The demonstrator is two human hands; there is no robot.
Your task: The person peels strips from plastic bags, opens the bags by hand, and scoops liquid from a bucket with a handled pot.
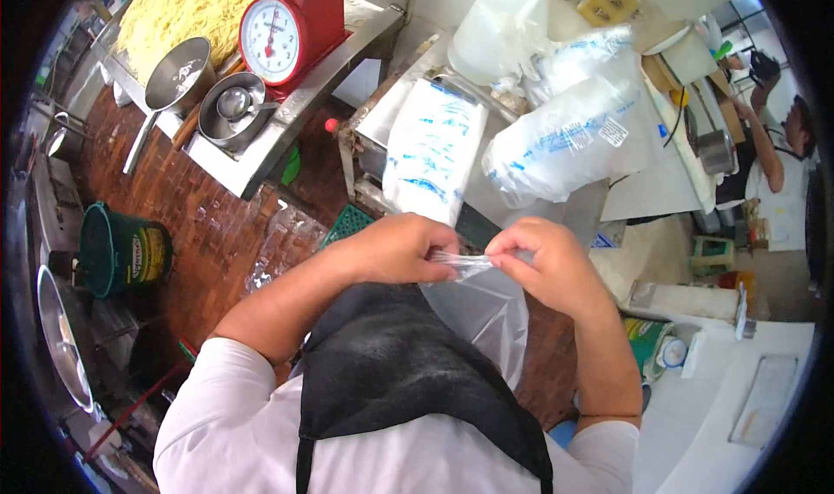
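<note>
Clear plastic bag [495, 311]: prob. light, limp, slippery; L hand [391, 249] & R hand [556, 266], fingers pinching bunched top, best hold there

Bright, cool light is coming from the upper right, washing out the window [749, 6] there. Wide-angle distortion is bending the edges, black is swallowing the corners, glare is whitening the bench [228, 165], and fine details are looking soft.

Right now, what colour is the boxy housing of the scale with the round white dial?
Red scale housing, best seen in the head view.
</note>
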